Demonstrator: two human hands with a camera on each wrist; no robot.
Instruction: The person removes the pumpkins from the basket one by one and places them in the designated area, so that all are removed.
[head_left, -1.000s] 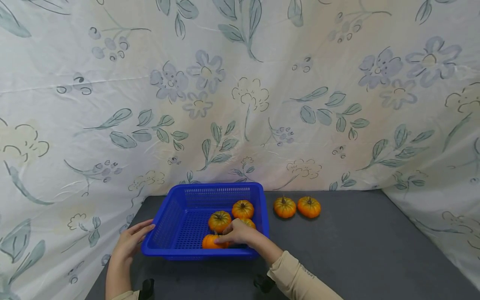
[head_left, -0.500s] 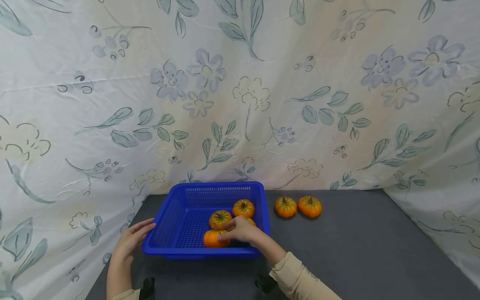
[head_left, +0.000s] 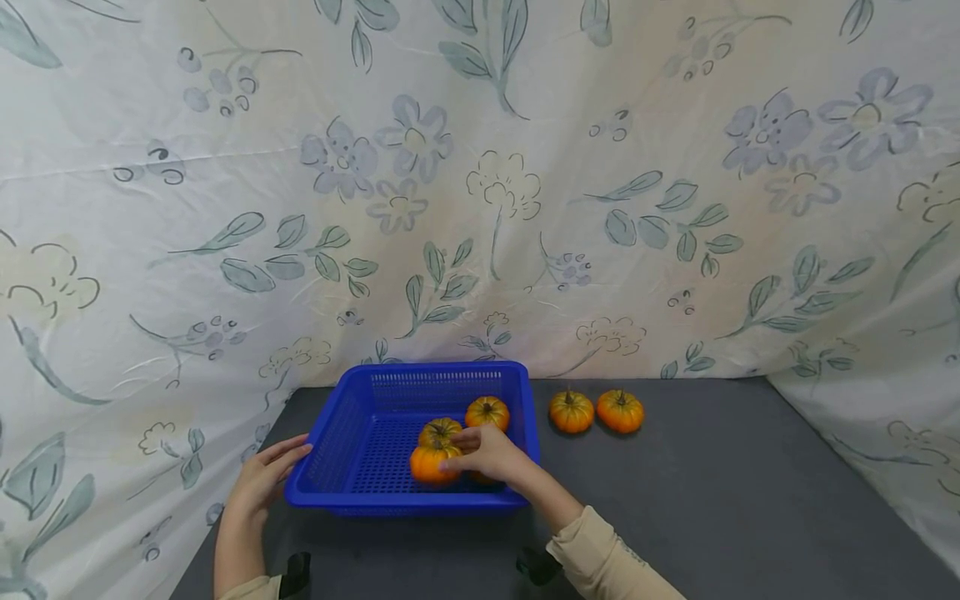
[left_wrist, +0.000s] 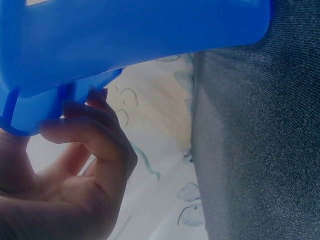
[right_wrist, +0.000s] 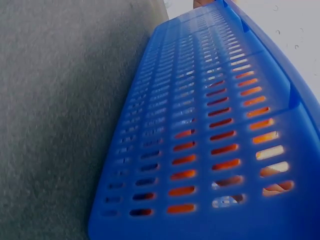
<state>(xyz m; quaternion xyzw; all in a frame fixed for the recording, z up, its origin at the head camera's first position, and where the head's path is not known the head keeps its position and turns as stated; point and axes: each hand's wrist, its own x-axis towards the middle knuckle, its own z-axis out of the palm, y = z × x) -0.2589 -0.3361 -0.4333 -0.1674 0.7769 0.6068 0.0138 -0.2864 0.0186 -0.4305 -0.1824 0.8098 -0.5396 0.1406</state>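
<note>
We are judging the step in hand to be the positioning of a held pumpkin (head_left: 431, 467) inside the blue basket (head_left: 405, 502); whether it is going in or coming out, we are not determining. The right hand (head_left: 492, 456) is pinching it, grip spread only to the fruit's width, at the near side, right of middle. The left hand (head_left: 261, 477) is gripping the left rim with bent fingers. The next move, in our judgement, is calling for a steady basket and a controlled lowering or lifting. We are counting one basket and six pumpkins: four inside, including the middle pumpkin (head_left: 437, 430) just beyond, the far pumpkin (head_left: 487, 412) and a mostly hidden pumpkin (head_left: 482, 479) beneath the right hand; the left outer pumpkin (head_left: 571, 413) and right outer pumpkin (head_left: 620, 412) are sitting on the counter (head_left: 720, 483), right of the basket.
</note>
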